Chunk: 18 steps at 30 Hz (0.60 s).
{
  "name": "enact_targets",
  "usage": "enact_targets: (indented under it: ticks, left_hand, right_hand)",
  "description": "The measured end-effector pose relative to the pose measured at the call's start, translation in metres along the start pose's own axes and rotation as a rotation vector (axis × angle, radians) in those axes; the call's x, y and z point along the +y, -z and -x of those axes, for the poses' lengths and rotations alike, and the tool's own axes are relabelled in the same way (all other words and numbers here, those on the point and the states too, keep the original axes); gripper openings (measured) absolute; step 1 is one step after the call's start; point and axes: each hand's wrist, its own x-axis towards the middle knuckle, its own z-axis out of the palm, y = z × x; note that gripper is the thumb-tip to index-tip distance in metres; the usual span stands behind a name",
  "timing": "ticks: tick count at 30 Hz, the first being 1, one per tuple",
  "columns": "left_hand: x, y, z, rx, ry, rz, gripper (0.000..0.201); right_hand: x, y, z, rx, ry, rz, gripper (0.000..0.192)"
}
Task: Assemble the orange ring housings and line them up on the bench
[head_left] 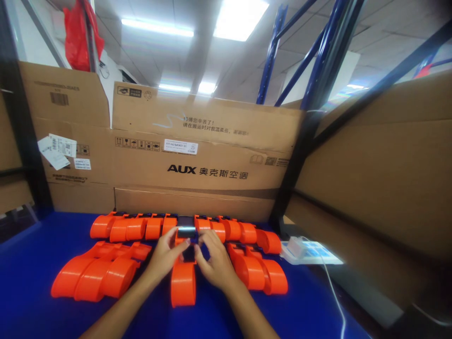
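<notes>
Your forearms are reaching forward over the blue table (31, 282), and both hands are meeting on one orange scanner (183, 278). It is lying with its long axis pointing straight away from you, handle toward you, lit screen (186, 228) at the far end. Your left hand (164, 256) is pinching its left side near the screen; your right hand (213, 261) is gripping the right side, equally near. Other scanners (95, 273) are lying in rows on both sides. Behind them, the carton (212, 155) is showing "AUX" and Chinese characters. A white power strip (310, 252) is sitting at the right.
</notes>
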Motion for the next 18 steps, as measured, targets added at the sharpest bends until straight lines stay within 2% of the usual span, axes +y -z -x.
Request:
enact_targets:
  ticks: [4, 8, 11, 14, 18]
  left_hand:
    - [0.002, 0.000, 0.000, -0.026, 0.074, 0.064, 0.048]
    - [0.002, 0.000, 0.002, -0.103, 0.139, 0.159, 0.061]
    - [0.005, -0.001, 0.006, -0.182, 0.191, 0.199, 0.076]
    - [0.009, -0.005, 0.011, -0.236, 0.196, 0.195, 0.071]
    - [0.012, -0.008, 0.016, -0.297, 0.245, 0.251, 0.067]
  right_hand:
    - [0.002, -0.001, -0.001, 0.075, -0.074, -0.152, 0.011]
    - [0.007, -0.007, 0.000, 0.185, -0.250, -0.402, 0.017]
    - [0.005, -0.008, -0.001, 0.118, -0.355, -0.556, 0.027]
    - [0.000, -0.008, -0.001, 0.051, -0.365, -0.662, 0.033]
    - [0.003, -0.011, 0.000, 0.074, -0.399, -0.673, 0.034]
